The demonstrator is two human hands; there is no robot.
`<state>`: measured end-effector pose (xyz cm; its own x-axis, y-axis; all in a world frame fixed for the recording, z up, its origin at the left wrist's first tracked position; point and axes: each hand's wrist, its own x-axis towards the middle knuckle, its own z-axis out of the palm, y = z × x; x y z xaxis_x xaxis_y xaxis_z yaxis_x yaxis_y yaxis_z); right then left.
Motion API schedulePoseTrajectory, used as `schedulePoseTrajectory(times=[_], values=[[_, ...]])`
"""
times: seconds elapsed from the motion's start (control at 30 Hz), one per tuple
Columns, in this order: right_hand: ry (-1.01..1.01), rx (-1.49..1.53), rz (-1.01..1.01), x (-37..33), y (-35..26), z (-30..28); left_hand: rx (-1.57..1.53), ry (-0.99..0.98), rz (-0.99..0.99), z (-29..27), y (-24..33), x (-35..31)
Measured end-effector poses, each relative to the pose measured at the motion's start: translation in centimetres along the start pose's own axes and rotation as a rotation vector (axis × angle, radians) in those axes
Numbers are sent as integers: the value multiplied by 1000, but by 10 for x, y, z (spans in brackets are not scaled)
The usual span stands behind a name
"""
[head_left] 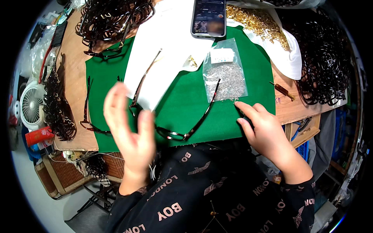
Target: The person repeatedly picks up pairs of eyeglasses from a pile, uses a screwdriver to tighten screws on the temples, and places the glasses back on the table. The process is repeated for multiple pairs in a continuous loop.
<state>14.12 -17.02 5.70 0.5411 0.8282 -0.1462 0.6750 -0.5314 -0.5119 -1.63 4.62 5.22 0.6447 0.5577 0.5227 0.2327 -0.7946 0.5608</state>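
Green mat (182,101): a flat felt-like cloth is lying on the wooden worktop (74,50); every place below is given from this mat.
Eyeglass frame (175,134): a glossy, dark tortoiseshell plastic frame is resting on the mat's near middle, its thin temple arms open and running up and away across the mat.
Left hand (130,128): it is hovering over the mat's near left part, just beside the frame's left end; its grip is spread, fingers loose, holding nothing that shows.
Right hand (264,132): it is resting at the mat's near right corner, forefinger stretched toward small brass-coloured bits by the bag; its grip is loosely curled over something dark, and what it is I cannot tell.
Plastic bag (225,72): a clear, crinkly zip bag is lying on the mat's right half, holding a heap of tiny silvery metal parts.
White paper (163,50): a smooth sheet is overlapping the mat's far edge.
Smartphone (209,17): it is lying beyond the mat's far edge, screen lit.
Brass parts (256,23): a loose golden heap is sitting on white cloth beyond the mat's far right corner.
Frame piles (322,62): tangled dark frames are heaped right of the mat, and more beyond its far left corner.
Small fan (31,105): a white round one is standing well left of the mat.
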Motion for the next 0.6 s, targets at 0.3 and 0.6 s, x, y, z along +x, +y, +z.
schedulePoseTrajectory(times=[0.3,0.6], values=[[-7,-34,-17,-1,0,-1,-15,-685,345,-12,33,3],[-18,10,-3,-2,-3,-9,-1735,-223,-335,-20,4,-2]])
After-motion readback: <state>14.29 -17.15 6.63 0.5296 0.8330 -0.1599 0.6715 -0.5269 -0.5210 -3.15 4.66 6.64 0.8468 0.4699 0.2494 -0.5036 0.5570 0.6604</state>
